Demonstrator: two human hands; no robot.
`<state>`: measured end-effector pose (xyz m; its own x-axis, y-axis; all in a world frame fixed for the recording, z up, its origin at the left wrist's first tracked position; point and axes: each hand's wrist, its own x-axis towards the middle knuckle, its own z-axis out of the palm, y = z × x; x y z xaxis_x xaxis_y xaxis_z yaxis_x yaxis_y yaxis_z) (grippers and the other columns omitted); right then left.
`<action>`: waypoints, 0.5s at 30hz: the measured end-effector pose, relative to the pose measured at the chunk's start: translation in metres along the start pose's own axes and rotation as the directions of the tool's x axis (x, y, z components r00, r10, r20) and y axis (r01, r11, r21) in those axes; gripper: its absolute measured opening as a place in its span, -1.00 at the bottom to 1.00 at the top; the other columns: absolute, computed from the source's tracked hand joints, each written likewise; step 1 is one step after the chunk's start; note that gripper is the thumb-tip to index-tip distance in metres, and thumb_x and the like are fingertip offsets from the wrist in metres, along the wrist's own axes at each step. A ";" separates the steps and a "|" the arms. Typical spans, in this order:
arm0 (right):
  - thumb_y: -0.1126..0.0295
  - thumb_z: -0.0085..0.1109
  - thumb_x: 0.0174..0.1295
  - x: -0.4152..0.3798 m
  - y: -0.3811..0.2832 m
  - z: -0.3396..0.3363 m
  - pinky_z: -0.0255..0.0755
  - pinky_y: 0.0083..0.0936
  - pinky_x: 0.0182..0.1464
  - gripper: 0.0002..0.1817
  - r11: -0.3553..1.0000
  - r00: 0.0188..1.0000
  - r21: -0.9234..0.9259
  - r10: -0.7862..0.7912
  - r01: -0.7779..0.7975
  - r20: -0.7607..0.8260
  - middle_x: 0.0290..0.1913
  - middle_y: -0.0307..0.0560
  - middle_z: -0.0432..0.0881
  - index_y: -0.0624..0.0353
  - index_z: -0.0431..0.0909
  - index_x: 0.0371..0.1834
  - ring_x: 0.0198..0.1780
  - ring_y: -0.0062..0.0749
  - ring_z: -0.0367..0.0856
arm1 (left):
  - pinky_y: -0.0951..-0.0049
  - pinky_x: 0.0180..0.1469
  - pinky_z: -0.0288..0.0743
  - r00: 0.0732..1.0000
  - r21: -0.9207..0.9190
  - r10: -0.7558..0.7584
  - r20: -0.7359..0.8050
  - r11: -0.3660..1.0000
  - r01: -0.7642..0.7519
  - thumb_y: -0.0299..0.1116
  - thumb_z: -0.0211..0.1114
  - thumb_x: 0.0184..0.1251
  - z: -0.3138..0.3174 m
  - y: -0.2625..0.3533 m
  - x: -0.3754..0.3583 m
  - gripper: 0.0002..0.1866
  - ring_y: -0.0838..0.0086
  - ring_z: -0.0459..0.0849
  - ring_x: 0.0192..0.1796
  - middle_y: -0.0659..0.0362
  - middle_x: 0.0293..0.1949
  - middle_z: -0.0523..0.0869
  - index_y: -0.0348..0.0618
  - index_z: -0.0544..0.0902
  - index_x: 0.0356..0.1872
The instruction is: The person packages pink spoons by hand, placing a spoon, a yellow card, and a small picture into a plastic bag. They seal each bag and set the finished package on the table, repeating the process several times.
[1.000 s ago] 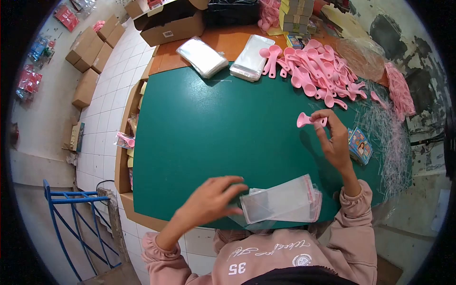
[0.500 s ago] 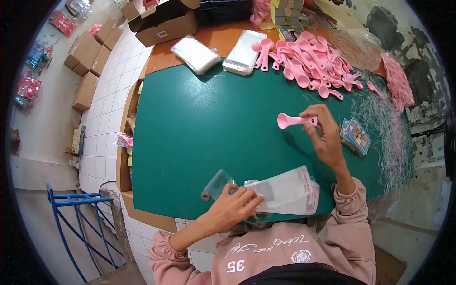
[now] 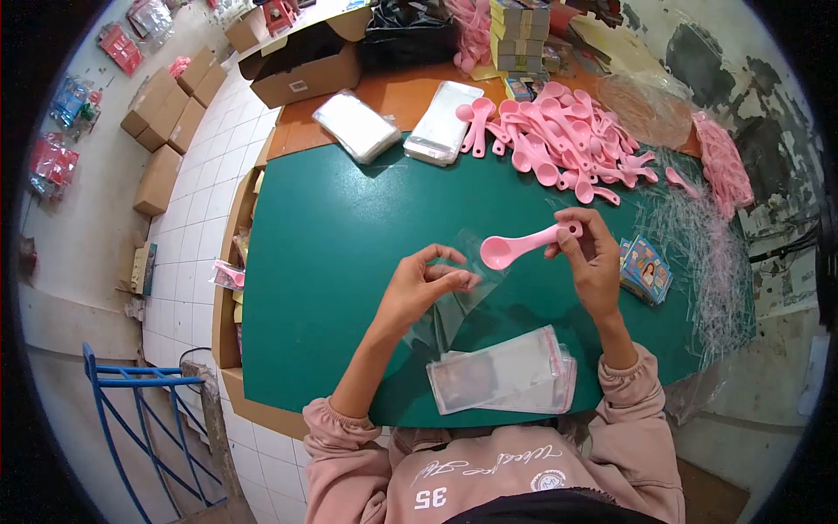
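Over the middle of the green table, my left hand [image 3: 419, 286] pinches a clear plastic bag [image 3: 447, 321], whose thin film hangs below and behind the fingers. My right hand [image 3: 596, 266] grips a pink measuring spoon [image 3: 531, 244] by the end of its handle, bowl pointing left toward the bag's upper edge. Below both hands, near the table's front edge, lies a fanned stack of clear bags [image 3: 499, 371] with pinkish strips at their right ends. Small printed cards [image 3: 646, 272] lie just right of my right hand.
A heap of pink spoons [image 3: 572, 140] covers the back right of the green table [image 3: 323, 262]. Two more bag stacks, a left one [image 3: 356, 127] and a right one [image 3: 443, 122], lie at the back. Shredded clear plastic [image 3: 711, 271] spreads along the right edge. An open cardboard box [image 3: 305, 77] stands behind.
My left hand has lifted a clear bag off the front stack and moved up toward the spoon. My right hand still holds the spoon, now tilted and a little lower.
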<state>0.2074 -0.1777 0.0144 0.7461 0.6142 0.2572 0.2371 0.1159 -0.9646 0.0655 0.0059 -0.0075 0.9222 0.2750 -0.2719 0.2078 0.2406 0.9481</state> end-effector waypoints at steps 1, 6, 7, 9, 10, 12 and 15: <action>0.47 0.02 0.27 0.000 0.000 0.000 0.43 -0.71 -0.30 -0.83 0.999 0.999 0.043 -0.027 0.028 -0.031 -0.36 -0.22 0.48 0.29 0.45 -0.12 -0.37 -0.63 0.53 | 0.55 -0.11 0.51 1.000 -0.021 -0.021 0.004 1.000 0.021 -0.45 0.28 0.16 0.001 -0.002 0.002 -0.77 0.51 0.67 -0.22 0.05 -0.30 0.71 -0.27 0.50 -0.19; 0.48 0.03 0.27 -0.002 -0.001 0.006 0.44 -0.71 -0.32 -0.82 0.995 0.997 0.077 -0.067 0.069 -0.027 -0.36 -0.22 0.48 0.29 0.44 -0.10 -0.39 -0.62 0.53 | 0.58 -0.10 0.49 1.000 0.015 0.011 -0.008 1.000 -0.011 -0.42 0.30 0.15 0.004 -0.009 0.003 -0.72 0.54 0.66 -0.20 0.10 -0.30 0.70 -0.30 0.52 -0.14; 0.47 0.03 0.27 -0.002 0.000 0.007 0.44 -0.71 -0.32 -0.81 0.997 0.999 0.067 -0.040 0.040 -0.003 -0.36 -0.22 0.48 0.29 0.44 -0.09 -0.39 -0.63 0.53 | 0.59 -0.10 0.49 0.999 0.048 0.037 -0.013 0.998 -0.036 -0.40 0.30 0.15 0.005 -0.009 0.003 -0.70 0.55 0.65 -0.20 0.11 -0.28 0.70 -0.30 0.52 -0.13; 0.47 0.03 0.27 -0.002 0.000 0.007 0.44 -0.72 -0.33 -0.81 0.998 1.000 0.058 -0.016 0.015 0.020 -0.36 -0.22 0.48 0.29 0.44 -0.08 -0.39 -0.63 0.52 | 0.59 -0.11 0.49 1.000 0.054 0.027 -0.005 0.998 -0.026 -0.41 0.29 0.16 0.006 -0.006 0.002 -0.70 0.55 0.65 -0.20 0.11 -0.27 0.69 -0.31 0.52 -0.11; 0.47 0.02 0.27 -0.001 0.000 0.005 0.44 -0.72 -0.33 -0.80 0.999 1.000 0.045 -0.019 0.019 -0.002 -0.36 -0.22 0.48 0.28 0.44 -0.08 -0.39 -0.64 0.52 | 0.59 -0.11 0.50 1.000 0.058 0.016 0.003 0.998 -0.016 -0.41 0.27 0.18 0.006 -0.004 0.002 -0.71 0.56 0.64 -0.20 0.12 -0.25 0.68 -0.31 0.52 -0.10; 0.48 0.02 0.27 0.000 -0.001 0.003 0.44 -0.72 -0.32 -0.80 0.999 0.999 0.031 -0.023 0.024 -0.024 -0.36 -0.23 0.48 0.28 0.45 -0.07 -0.39 -0.65 0.52 | 0.58 -0.11 0.50 0.999 -0.006 0.047 -0.003 0.999 -0.047 -0.41 0.26 0.19 0.009 -0.005 0.002 -0.71 0.56 0.64 -0.20 0.12 -0.25 0.68 -0.32 0.52 -0.10; 0.48 0.03 0.26 0.000 -0.003 0.004 0.44 -0.72 -0.33 -0.80 1.000 1.000 0.012 0.001 -0.001 -0.004 -0.36 -0.23 0.48 0.28 0.45 -0.07 -0.39 -0.65 0.52 | 0.56 -0.10 0.50 0.996 -0.031 0.085 0.014 0.996 -0.085 -0.43 0.24 0.21 0.011 -0.009 0.004 -0.71 0.55 0.64 -0.19 0.13 -0.24 0.67 -0.34 0.51 -0.08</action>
<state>0.2042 -0.1747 0.0173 0.7487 0.6113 0.2564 0.2291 0.1244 -0.9654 0.0707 -0.0054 -0.0150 0.9411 0.2811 -0.1878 0.1187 0.2451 0.9622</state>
